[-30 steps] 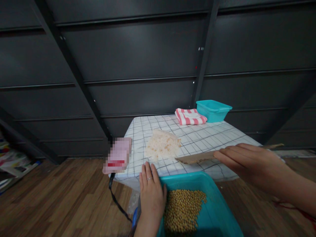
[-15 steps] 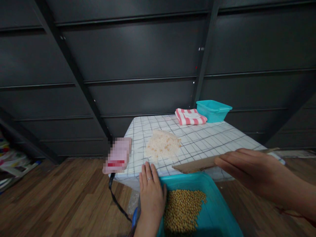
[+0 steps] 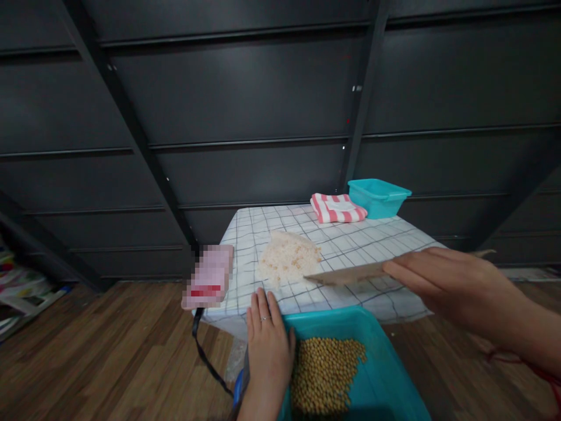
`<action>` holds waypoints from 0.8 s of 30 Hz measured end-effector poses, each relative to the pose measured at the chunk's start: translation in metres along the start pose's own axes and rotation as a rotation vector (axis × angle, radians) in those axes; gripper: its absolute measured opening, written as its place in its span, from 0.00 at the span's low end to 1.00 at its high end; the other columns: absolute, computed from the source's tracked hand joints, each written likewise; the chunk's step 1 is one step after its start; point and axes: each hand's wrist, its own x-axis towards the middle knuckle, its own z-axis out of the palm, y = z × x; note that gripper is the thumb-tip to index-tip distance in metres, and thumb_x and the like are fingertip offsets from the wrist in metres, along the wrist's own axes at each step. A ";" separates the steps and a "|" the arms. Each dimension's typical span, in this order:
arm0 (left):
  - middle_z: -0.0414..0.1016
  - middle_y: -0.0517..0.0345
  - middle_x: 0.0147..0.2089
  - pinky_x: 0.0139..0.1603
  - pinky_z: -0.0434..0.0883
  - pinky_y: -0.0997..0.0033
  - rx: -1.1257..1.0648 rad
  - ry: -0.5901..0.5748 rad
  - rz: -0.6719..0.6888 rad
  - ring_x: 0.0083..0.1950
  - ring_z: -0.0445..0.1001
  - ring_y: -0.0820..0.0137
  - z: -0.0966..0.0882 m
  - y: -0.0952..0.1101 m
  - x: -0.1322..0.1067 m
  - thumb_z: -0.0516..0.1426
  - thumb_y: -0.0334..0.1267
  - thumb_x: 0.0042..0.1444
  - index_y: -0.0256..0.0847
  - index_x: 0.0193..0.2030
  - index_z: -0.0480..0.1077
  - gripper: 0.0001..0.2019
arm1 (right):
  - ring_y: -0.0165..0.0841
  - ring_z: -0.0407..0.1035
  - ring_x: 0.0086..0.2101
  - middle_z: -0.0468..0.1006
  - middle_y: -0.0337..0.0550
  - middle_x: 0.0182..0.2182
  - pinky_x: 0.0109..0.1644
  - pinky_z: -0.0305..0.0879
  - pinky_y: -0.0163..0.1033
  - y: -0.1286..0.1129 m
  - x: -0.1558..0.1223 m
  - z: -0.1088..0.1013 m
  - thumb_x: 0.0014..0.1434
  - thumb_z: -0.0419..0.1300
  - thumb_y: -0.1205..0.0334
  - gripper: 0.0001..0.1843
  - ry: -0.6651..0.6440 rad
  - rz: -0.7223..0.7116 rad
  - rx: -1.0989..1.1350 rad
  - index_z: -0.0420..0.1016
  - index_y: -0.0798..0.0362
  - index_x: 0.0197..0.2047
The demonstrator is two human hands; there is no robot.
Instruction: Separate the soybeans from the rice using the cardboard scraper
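My left hand [image 3: 268,342] lies along the left rim of a teal tub [image 3: 385,374] at the bottom, fingers stretched out together; a ring is on one finger. The tub holds a heap of yellow beans [image 3: 325,371]. My right hand [image 3: 442,286] grips a flat brown cardboard piece [image 3: 346,273], held level above the near part of the checked tablecloth [image 3: 350,245]. Its left tip reaches toward a pile of whitish grains [image 3: 289,257] on the cloth.
At the table's far side lie a folded red-and-white striped cloth [image 3: 337,207] and a second teal tub [image 3: 377,196]. A blurred pink object [image 3: 209,276] with a black strap sits at the table's left corner. Dark panelled wall behind, wooden floor around.
My right hand has lifted the cardboard slightly and carried it left and farther from me, toward the grain pile. The left hand has stayed on the tub rim.
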 end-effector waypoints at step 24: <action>0.57 0.30 0.60 0.51 0.67 0.51 0.159 0.063 0.117 0.61 0.55 0.47 0.021 -0.008 -0.002 0.49 0.32 0.48 0.23 0.62 0.45 0.33 | 0.33 0.64 0.31 0.72 0.41 0.28 0.40 0.56 0.42 0.045 0.082 0.153 0.47 0.45 0.81 0.25 0.570 0.046 0.197 0.68 0.52 0.45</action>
